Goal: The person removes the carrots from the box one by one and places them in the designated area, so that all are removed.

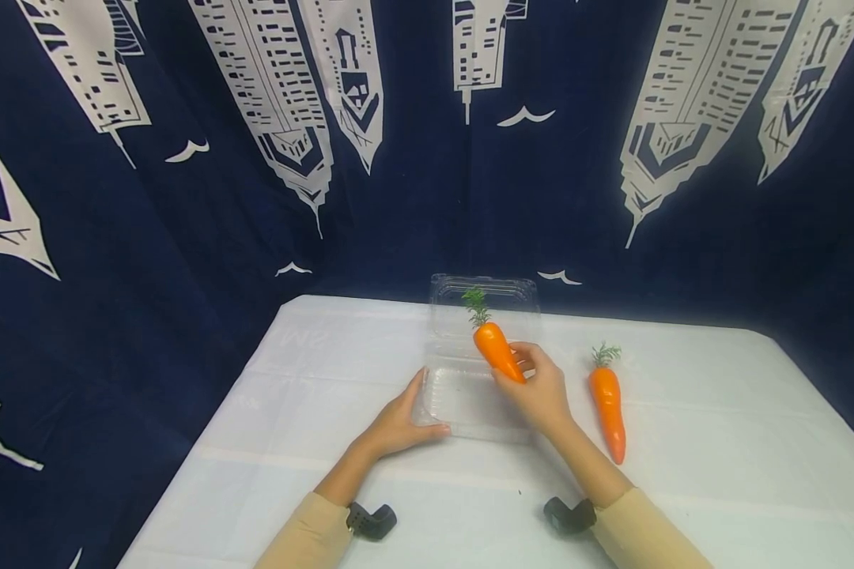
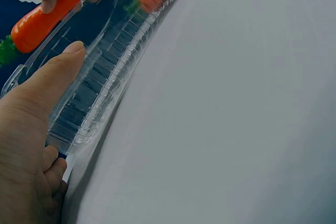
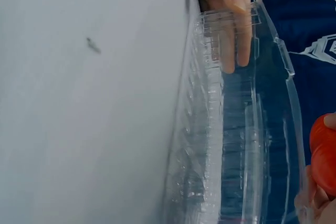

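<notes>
An orange toy carrot [image 1: 494,348] with a green leafy top is held by its narrow end in my right hand [image 1: 546,395], tilted above a clear plastic container [image 1: 462,431]. The container stands on the table with its hinged lid [image 1: 444,320] folded back, away from me. My left hand [image 1: 393,424] grips the container's left end, its thumb [image 2: 60,66] along the near wall and its fingers round the side. In the right wrist view, only the red-orange tip of the held carrot [image 3: 325,156] shows, at the right edge.
A second toy carrot [image 1: 608,407] lies on the white-covered table [image 1: 313,395], right of the container. Behind the table hangs a dark blue cloth [image 1: 427,205] with white building prints. A small dark speck [image 3: 93,45] shows on the tabletop near me.
</notes>
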The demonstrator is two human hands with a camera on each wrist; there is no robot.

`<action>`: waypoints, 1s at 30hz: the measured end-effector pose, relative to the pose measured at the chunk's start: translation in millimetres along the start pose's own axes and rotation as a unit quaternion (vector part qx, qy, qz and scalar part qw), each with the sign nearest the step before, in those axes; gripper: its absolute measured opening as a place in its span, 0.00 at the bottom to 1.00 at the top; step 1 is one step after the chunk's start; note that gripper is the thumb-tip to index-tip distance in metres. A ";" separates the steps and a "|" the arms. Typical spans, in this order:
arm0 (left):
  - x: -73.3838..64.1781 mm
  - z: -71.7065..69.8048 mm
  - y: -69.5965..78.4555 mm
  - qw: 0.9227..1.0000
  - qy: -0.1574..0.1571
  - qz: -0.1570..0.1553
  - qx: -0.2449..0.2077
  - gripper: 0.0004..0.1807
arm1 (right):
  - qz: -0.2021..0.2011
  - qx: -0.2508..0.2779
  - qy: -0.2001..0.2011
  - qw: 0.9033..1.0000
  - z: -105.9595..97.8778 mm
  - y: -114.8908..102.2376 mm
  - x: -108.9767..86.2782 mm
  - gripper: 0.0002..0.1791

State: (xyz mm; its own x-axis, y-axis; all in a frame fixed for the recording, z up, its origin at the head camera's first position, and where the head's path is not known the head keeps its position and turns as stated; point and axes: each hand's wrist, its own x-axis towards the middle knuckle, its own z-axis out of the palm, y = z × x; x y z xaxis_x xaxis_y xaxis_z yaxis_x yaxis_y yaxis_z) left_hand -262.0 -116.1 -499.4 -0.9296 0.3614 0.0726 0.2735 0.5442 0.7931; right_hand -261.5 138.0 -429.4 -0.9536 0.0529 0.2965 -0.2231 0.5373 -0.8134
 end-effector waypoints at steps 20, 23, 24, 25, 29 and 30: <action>1.1 1.4 -1.0 1.000 0.002 0.003 -0.001 0.64 | 0.033 -0.024 0.023 0.999 -34.6 15.4 -4.4 0.29; 1.2 1.6 -0.4 1.000 0.002 0.004 0.001 0.64 | 0.035 -0.026 0.035 0.998 -39.7 19.0 -5.9 0.29; 1.1 1.5 0.0 1.000 0.002 0.006 0.002 0.64 | 0.035 -0.032 0.040 0.998 -41.6 19.9 -6.5 0.28; 1.0 1.4 0.4 1.000 0.003 0.007 0.002 0.64 | 0.035 -0.038 0.045 0.998 -43.7 20.9 -7.0 0.28; 0.8 1.0 1.2 1.000 0.004 0.007 0.003 0.64 | 0.048 -0.047 0.053 0.996 -53.6 23.7 -9.9 0.29; 0.9 1.0 1.0 1.000 0.004 0.007 0.002 0.64 | 0.055 -0.047 0.053 0.996 -56.2 24.7 -10.8 0.29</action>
State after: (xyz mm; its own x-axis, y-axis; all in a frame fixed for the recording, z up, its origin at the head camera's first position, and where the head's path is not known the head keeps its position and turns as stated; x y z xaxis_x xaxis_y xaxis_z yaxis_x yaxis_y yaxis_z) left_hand -262.3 -114.5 -499.1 -0.9275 0.3632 0.0889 0.2881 0.5426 0.7890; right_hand -245.4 198.0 -424.6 -0.9436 0.2005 0.2635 -0.0943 0.6001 -0.7944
